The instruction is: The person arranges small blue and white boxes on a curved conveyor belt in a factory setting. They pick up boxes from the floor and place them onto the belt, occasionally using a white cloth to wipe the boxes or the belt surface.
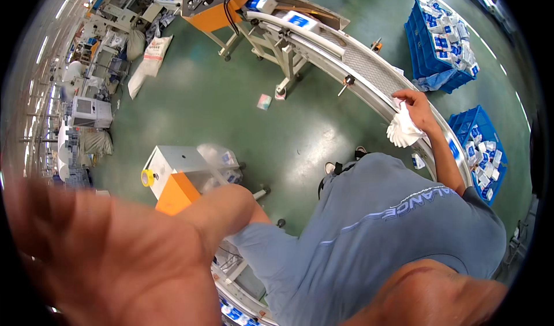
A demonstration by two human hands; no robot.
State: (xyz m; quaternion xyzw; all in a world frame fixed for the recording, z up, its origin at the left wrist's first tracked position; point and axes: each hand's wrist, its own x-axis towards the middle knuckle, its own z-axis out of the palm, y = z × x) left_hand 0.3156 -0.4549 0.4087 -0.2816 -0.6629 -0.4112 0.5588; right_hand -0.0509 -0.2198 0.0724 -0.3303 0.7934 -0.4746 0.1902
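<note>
In the head view, a factory hall was seen from above through a wide lens, with a glossy green floor (231, 112) underneath. A curved conveyor (369, 66) with a grey belt and white side rails was seen running from the top centre down to the right edge.

The right hand (416, 107) was stretched out to the conveyor's near rail. It was closed around a crumpled white cloth (403, 131), which was held against that rail and hung just below the fingers. The left hand (98, 256) was raised very close to the camera at the lower left. It was large and blurred, its palm was spread open, and nothing was seen in it. A grey-blue shirt (392, 233) filled the lower centre between the two arms.

Blue-and-white packs (300, 20) were carried on the belt's far end, near an orange machine (216, 14). One small pack (264, 101) lay alone on the floor beside the conveyor's legs. Two blue crates, one farther (430, 49) and one nearer (461, 124), were filled with similar packs beyond the conveyor's outer rail. A white cabinet (173, 161) with an orange panel was placed left of centre, and a yellow tape roll (148, 177) was set at its corner. White sacks (151, 60) were leaned at the upper left.
</note>
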